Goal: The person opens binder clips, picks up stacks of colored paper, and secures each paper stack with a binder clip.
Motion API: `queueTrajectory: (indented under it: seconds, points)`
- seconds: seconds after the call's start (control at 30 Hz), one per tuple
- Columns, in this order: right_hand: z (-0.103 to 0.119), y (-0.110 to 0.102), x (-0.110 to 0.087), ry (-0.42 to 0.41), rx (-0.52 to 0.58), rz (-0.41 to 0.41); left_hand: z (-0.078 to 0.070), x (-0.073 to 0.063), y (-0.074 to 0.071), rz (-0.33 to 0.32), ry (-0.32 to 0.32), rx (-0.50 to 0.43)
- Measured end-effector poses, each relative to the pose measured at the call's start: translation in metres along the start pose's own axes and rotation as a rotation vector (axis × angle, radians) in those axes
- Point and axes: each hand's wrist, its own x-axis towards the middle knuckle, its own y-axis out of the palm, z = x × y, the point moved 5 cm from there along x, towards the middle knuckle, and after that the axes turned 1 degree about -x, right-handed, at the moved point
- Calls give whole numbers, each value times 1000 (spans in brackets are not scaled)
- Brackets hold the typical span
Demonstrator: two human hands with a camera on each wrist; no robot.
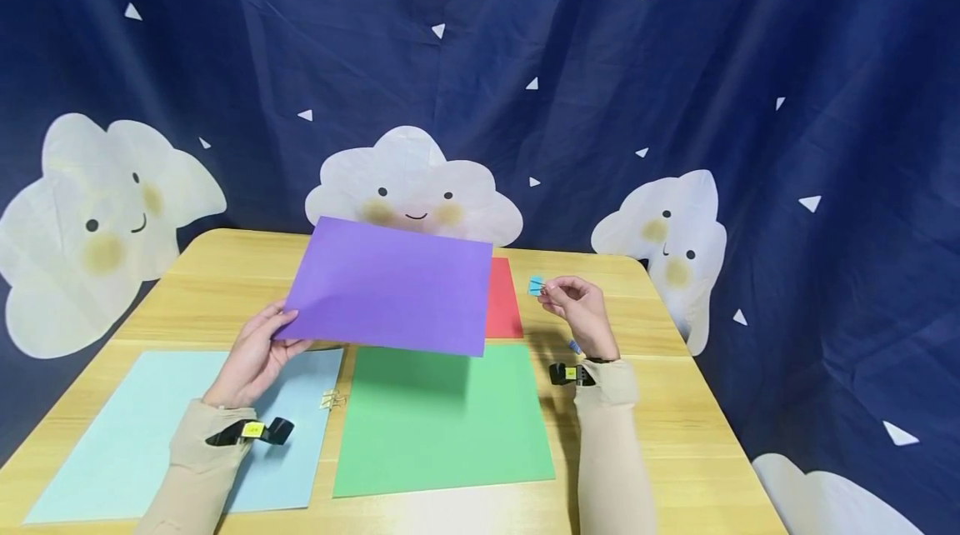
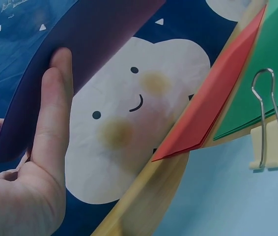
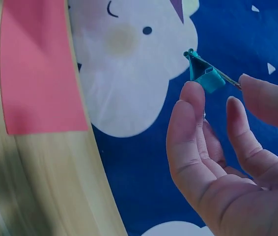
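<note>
My left hand (image 1: 255, 356) grips purple paper (image 1: 390, 285) by its lower left corner and holds it raised and tilted above the table. In the left wrist view the fingers (image 2: 55, 113) lie along one face of it. At the right, my right hand (image 1: 581, 314) pinches a teal binder clip (image 3: 208, 79). The thumb is at its wire handle and a fingertip sits against its body, as the right wrist view shows. Below the purple paper lies green paper (image 1: 450, 435), and red paper (image 1: 504, 302) shows partly behind it.
Light blue paper (image 1: 112, 435) lies at the left of the wooden table (image 1: 645, 443). A cream binder clip (image 2: 276, 145) is at its right edge. Under my right wrist is a small blue item (image 1: 575, 347). A dark blue curtain (image 1: 570, 10) with clouds hangs behind.
</note>
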Motion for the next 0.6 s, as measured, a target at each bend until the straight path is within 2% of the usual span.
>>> queueTrajectory:
  seconds: [0.6]
  points:
    - [-7,31,-1,52,41,92,3,0,-1,-20,-12,22]
